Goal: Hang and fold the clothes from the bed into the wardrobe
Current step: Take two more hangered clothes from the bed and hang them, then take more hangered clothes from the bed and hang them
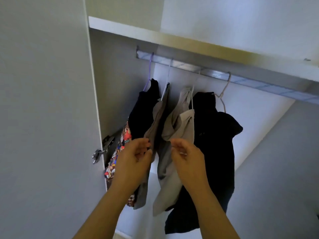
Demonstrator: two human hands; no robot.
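Note:
Inside the white wardrobe, a metal rail (215, 73) carries several hangers with clothes. From left hang a dark garment on a purple hanger (146, 107), a grey garment (158, 118), a lighter grey garment (179, 128) and a large black garment (215, 144). A colourful patterned cloth (119, 152) hangs at the far left, low. My left hand (136, 157) is raised at the edge of the grey garment, fingers curled and touching it. My right hand (186, 156) is half curled just below the lighter grey garment, with nothing clearly gripped.
The open wardrobe door (48, 118) stands at the left with a metal hinge (107, 141) and latch (96, 156). A white shelf (172, 40) runs above the rail. The rail's right stretch (276, 87) is bare.

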